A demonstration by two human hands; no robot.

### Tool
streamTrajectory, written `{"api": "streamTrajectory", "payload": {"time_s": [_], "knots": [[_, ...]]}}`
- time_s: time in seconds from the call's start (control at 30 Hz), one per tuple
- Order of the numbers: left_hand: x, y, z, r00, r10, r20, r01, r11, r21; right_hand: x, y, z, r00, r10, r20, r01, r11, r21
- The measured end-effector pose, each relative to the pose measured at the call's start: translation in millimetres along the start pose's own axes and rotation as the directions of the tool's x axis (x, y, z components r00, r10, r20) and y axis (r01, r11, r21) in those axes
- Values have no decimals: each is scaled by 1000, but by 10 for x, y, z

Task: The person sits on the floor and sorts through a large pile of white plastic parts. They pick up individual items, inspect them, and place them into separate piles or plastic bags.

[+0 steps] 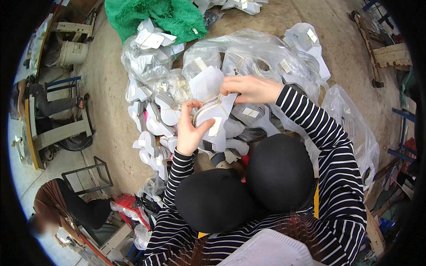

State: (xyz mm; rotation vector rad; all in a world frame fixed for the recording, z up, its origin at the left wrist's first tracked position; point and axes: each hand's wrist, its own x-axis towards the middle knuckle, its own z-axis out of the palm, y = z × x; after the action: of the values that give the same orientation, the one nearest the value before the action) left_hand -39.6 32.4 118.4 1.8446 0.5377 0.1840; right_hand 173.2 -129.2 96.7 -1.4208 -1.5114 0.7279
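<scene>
A banded stack of thin grey-white cut pieces [212, 114], with a small white tag on its face, is held between my two hands above the pile. My left hand [191, 128] grips its left side, thumb on the top face and fingers around the edge. My right hand [250, 88] has its fingers closed on the upper right end, close to the thin band. Just behind the stack stands a white paper sheet [207, 83]; whether a hand touches it I cannot tell. Similar tagged bundles [153, 119] lie to the left, and another bundle [252, 113] is to the right.
Clear plastic bags [350, 119] with more bundles spread behind and to the right. A green woven sack [153, 17] lies at the far left. My knees [279, 173] are close below my hands. Two people sit at the left near benches [62, 133] and a white bucket [73, 53].
</scene>
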Motion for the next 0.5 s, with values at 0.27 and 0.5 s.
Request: {"api": "streamTrajectory", "payload": {"time_s": [0.27, 0.5], "knots": [[-13, 253, 35, 996, 76, 47, -88, 902, 422, 35, -32, 263, 932, 37, -360, -39, 999, 1], [-30, 220, 68, 999, 45, -12, -37, 924, 381, -8, -96, 245, 937, 147, -316, -7, 915, 403]]}}
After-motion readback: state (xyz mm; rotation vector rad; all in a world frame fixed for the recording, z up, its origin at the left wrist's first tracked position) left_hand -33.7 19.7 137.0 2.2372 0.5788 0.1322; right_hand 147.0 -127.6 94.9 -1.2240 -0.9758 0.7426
